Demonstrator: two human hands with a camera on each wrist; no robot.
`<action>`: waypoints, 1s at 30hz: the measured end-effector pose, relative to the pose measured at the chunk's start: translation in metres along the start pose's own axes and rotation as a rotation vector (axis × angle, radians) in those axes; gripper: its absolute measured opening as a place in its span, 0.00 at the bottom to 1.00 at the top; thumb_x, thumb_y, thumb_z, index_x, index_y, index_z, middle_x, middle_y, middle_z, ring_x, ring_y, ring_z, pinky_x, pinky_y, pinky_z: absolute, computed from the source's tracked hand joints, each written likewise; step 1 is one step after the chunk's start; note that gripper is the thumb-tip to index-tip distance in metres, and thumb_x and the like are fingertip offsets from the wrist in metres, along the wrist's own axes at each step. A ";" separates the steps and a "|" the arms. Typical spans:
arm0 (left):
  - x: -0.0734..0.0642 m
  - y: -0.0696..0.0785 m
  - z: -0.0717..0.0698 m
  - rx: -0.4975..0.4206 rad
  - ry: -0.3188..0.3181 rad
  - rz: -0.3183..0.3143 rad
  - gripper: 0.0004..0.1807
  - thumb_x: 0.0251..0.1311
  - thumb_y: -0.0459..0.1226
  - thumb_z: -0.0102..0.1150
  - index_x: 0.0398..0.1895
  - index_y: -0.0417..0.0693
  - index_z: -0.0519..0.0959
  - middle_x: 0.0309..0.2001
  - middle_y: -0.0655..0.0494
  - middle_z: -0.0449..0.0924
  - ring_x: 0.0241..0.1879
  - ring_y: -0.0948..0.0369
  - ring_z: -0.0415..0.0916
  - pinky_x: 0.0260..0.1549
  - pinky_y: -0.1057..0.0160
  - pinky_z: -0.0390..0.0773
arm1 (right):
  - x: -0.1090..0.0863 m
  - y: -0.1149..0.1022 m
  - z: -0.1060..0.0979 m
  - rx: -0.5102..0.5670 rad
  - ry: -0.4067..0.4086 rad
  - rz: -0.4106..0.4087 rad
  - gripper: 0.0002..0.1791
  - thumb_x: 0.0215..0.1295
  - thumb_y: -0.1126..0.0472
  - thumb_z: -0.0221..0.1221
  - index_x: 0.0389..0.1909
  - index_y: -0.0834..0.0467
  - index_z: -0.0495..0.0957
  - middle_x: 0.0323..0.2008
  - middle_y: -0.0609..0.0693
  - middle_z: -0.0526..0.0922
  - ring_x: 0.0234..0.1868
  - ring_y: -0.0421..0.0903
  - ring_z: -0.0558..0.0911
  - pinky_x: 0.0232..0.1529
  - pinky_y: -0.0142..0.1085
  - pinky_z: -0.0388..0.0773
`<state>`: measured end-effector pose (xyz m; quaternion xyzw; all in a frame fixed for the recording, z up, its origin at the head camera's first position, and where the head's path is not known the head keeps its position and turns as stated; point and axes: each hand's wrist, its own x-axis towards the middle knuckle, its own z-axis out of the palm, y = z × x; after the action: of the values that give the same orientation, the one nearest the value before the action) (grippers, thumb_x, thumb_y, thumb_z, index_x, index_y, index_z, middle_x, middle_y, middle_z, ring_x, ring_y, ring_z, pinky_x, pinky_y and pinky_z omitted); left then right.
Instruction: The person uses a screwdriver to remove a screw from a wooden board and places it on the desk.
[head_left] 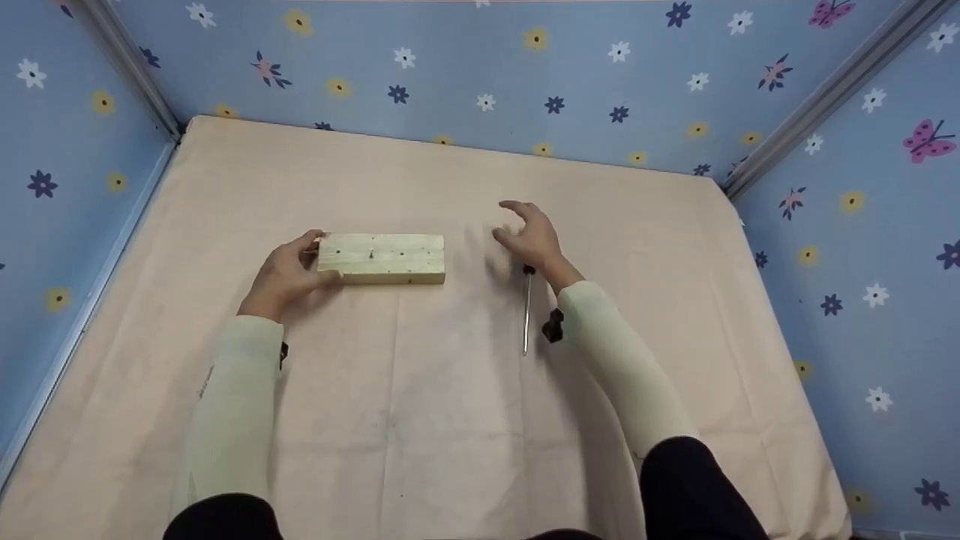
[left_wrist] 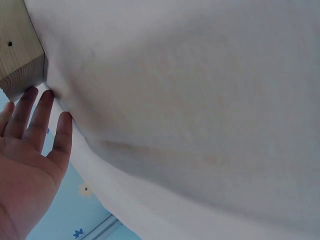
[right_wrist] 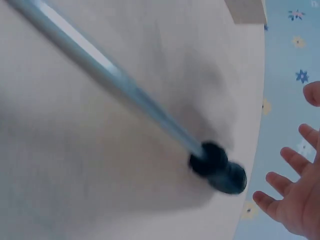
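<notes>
A pale wooden block [head_left: 381, 259] with several small dark holes in its top lies on the cloth-covered table. My left hand [head_left: 283, 279] holds its left end, the thumb along the front side and the fingers at the end and back corner. In the left wrist view, fingertips of the left hand [left_wrist: 35, 145] meet the block's end grain [left_wrist: 25, 75]; the thumb is out of sight there. To the right of the block, my right hand [head_left: 534, 238] hovers with spread fingers and holds nothing. Below it is a screwdriver [head_left: 527, 311], its dark handle [right_wrist: 220, 167] apart from the right hand [right_wrist: 297, 195].
A light, creased cloth [head_left: 450, 420] covers the table. Blue flowered panels [head_left: 510, 75] stand at the back and both sides, with metal posts [head_left: 832, 90] at the corners. A small black device [head_left: 553, 326] sits at the right wrist.
</notes>
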<state>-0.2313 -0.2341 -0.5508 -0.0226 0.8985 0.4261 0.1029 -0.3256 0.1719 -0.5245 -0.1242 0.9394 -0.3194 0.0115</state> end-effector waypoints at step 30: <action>-0.001 0.004 -0.001 0.024 -0.012 0.009 0.45 0.53 0.47 0.67 0.73 0.54 0.58 0.67 0.43 0.67 0.66 0.46 0.64 0.68 0.45 0.60 | -0.011 -0.065 0.057 -0.084 -0.364 -0.146 0.35 0.61 0.44 0.61 0.68 0.47 0.66 0.72 0.46 0.62 0.73 0.48 0.61 0.72 0.44 0.60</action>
<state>-0.2313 -0.2321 -0.5470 -0.0150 0.9030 0.4158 0.1068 -0.2943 0.0912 -0.5310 -0.2478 0.9228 -0.2523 0.1527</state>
